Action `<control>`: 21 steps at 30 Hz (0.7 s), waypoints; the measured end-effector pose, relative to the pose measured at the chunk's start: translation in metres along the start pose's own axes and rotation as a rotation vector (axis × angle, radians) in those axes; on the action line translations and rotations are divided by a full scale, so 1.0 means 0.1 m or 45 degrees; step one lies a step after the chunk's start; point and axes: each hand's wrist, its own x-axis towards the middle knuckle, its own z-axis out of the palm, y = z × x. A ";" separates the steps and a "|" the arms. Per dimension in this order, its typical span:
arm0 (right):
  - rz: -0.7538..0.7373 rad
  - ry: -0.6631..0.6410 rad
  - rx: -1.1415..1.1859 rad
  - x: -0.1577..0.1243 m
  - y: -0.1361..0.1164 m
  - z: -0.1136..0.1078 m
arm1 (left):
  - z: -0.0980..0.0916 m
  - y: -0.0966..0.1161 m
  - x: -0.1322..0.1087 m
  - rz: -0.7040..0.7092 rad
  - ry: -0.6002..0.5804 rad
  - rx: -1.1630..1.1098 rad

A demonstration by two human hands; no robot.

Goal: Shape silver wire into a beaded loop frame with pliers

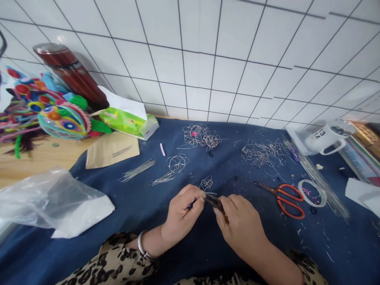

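Note:
My left hand [181, 213] is closed in a pinch on a thin silver wire [207, 194], low in the middle of the blue cloth [128, 207]. My right hand [241, 225] is closed around small dark pliers [215, 201] whose tip meets the wire. A small coiled wire piece [206, 183] lies just beyond my fingers. A silver bangle [142, 245] sits on my left wrist.
Orange-handled scissors [284, 198] and a tape ring [312, 193] lie to the right. Wire tangles [201, 136] and straight wire bundles [138, 170] are scattered further back. A clear plastic bag [47, 198] lies left. Colourful craftwork [54, 113], a tissue pack [128, 120], a white mug [329, 137] and books [369, 151] line the tiled wall.

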 end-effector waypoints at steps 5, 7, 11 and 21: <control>-0.026 0.012 -0.073 -0.01 0.03 0.02 | 0.01 -0.01 0.00 -0.008 -0.019 0.000; -0.042 0.021 -0.110 -0.01 0.05 0.03 | 0.01 -0.03 0.00 -0.013 -0.022 0.003; -0.069 0.026 -0.155 -0.01 0.07 0.03 | 0.03 -0.05 -0.01 -0.013 -0.010 0.022; -0.110 -0.039 -0.224 -0.02 0.13 0.03 | 0.04 -0.06 -0.01 -0.003 -0.061 0.054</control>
